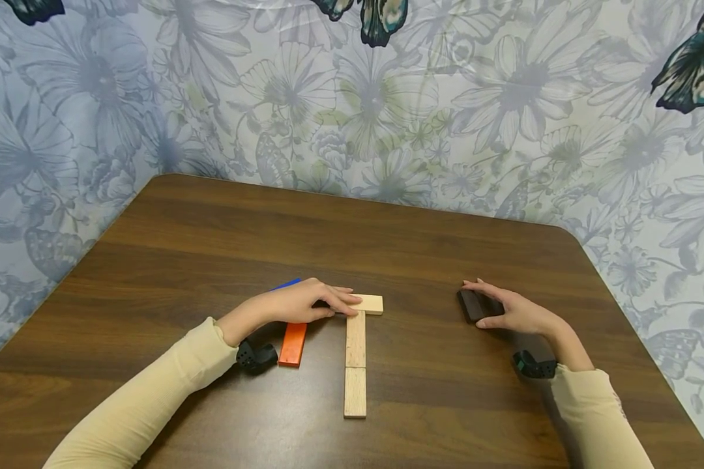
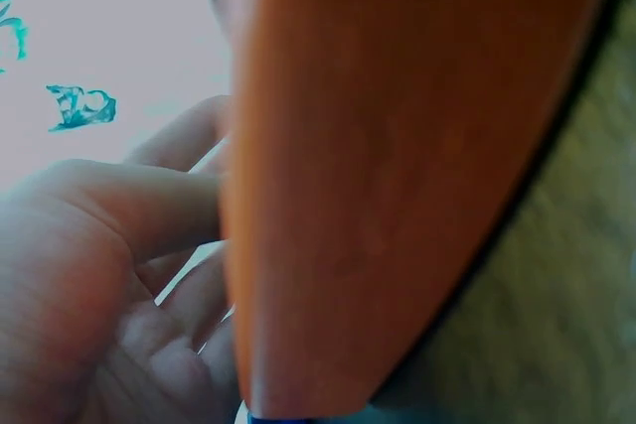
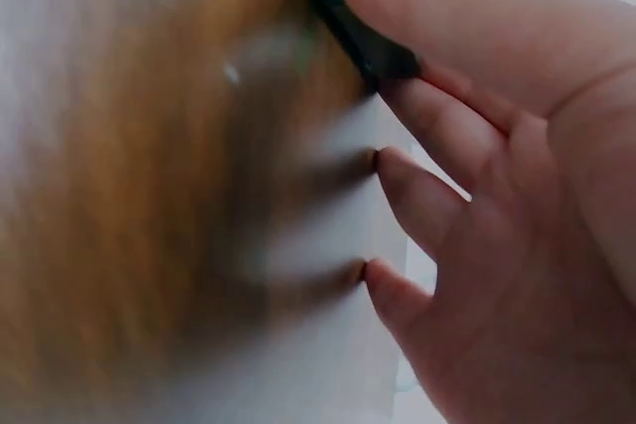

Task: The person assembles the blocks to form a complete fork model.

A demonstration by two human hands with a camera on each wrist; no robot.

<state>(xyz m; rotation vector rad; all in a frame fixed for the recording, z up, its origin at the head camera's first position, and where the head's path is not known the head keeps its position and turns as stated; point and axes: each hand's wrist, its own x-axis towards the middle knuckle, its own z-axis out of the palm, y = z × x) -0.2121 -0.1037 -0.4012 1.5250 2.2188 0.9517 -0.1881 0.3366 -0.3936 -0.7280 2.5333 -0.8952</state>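
Observation:
Pale wooden blocks lie flat in a T-like layout: a crosswise block at the far end, and two more, a middle block and a near block, end to end below it. My left hand reaches over the crosswise block's left part, its fingers extended and fingertips resting on it. Beneath that hand an orange block pokes out, large in the left wrist view. To the right, my right hand holds a dark block between thumb and fingers, at the table surface.
A blue block shows behind the left hand, partly hidden by it. All lie on a brown wooden table, whose far edge meets a flowered wall covering. Each wrist wears a black camera, the left one close to the orange block.

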